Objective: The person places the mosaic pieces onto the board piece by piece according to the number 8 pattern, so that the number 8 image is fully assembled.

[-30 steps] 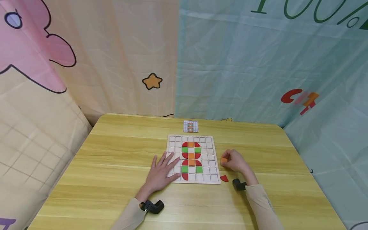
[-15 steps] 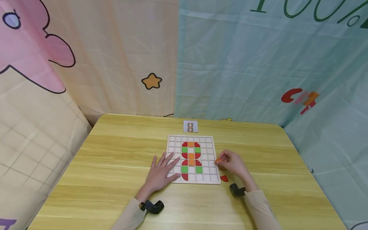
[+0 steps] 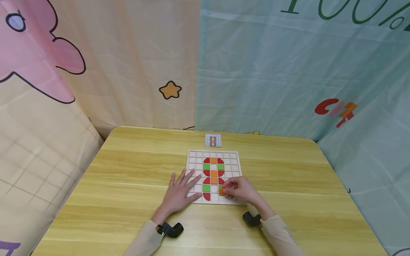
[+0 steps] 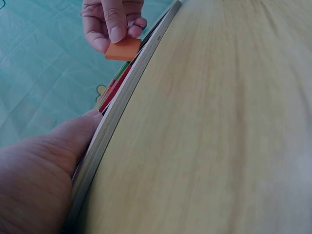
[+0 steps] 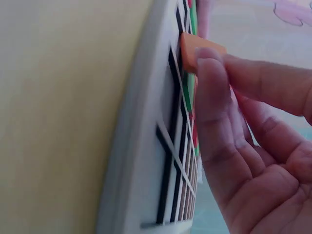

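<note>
My right hand [image 3: 242, 189] pinches an orange square tile [image 3: 222, 192] between thumb and fingers over the lower right of the pattern. In the left wrist view this orange tile [image 4: 123, 50] is tilted above the board's edge. A white grid board [image 3: 233, 161] lies on the table, bearing red quarter-round tiles, green squares [image 3: 206, 188] and orange squares [image 3: 214, 173]. With fingers spread, my left hand [image 3: 177, 193] rests on the board's left side; its thumb is beside the lowest red tile [image 3: 206, 196]. My right hand partly covers the green tile at lower right.
Behind the board lies a small card [image 3: 213, 140] printed with a gridded pattern. The wooden table [image 3: 128, 160] extends on both sides. Printed curtains [image 3: 256, 71] hang behind it. Each wrist wears a black camera [image 3: 173, 230].
My right hand has carried the orange tile leftward from beside the board to over its lower pattern. The loose red piece right of the board is no longer visible. My left hand stays put.
</note>
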Demonstrator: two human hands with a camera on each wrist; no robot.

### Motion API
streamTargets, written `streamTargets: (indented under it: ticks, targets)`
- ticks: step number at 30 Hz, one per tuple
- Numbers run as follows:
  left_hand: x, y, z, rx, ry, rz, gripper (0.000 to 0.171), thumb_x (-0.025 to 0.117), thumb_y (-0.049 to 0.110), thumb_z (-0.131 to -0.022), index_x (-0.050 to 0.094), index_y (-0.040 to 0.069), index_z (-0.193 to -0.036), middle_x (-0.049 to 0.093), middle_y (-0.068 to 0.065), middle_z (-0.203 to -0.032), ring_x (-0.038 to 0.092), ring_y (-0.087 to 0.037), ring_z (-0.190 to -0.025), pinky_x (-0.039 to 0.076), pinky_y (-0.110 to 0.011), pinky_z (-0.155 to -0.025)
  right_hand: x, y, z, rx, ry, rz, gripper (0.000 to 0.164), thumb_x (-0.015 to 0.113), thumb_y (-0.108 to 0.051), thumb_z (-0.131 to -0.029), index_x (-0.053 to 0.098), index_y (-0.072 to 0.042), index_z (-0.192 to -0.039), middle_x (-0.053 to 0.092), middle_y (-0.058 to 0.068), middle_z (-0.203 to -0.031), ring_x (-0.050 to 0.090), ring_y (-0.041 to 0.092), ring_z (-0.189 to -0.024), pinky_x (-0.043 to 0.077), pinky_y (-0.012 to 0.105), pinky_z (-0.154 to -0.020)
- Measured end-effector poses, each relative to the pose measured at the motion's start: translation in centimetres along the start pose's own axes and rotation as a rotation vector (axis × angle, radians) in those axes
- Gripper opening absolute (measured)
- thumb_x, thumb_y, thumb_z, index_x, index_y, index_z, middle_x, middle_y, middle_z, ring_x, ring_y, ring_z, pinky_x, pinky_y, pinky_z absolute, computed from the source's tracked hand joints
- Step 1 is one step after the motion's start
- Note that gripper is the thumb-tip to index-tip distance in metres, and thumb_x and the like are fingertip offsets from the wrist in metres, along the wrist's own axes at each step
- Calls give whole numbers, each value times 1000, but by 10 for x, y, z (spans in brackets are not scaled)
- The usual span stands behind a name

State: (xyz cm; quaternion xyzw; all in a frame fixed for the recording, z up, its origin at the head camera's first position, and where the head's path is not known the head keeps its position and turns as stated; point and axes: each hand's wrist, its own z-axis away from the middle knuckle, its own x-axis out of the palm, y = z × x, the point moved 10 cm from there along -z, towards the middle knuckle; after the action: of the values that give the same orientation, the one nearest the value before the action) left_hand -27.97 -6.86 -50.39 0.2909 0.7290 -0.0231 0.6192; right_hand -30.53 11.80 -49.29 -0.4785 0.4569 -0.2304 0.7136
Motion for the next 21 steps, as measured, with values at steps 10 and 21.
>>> streamTargets:
  ticks: [10, 21]
  targets:
    - [1, -1, 0, -10, -1, -4, 64, 47, 59, -92, 41, 25, -145, 26, -4, -154, 10, -32, -142, -2, -57, -109, 15, -8, -2, -11, -8, -67, 10, 71, -7, -86, 66, 1, -89, 64, 8, -74, 65, 23, -62, 56, 33, -58]
    - [-1, 1, 0, -5, 7, 14, 64, 48, 58, -91, 41, 25, -146, 25, -5, -154, 10, -33, -142, -2, -58, -109, 25, -15, -4, -38, 47, 113, 7, 74, -4, -81, 68, -2, -80, 60, 0, -67, 58, 14, -55, 51, 24, -52]
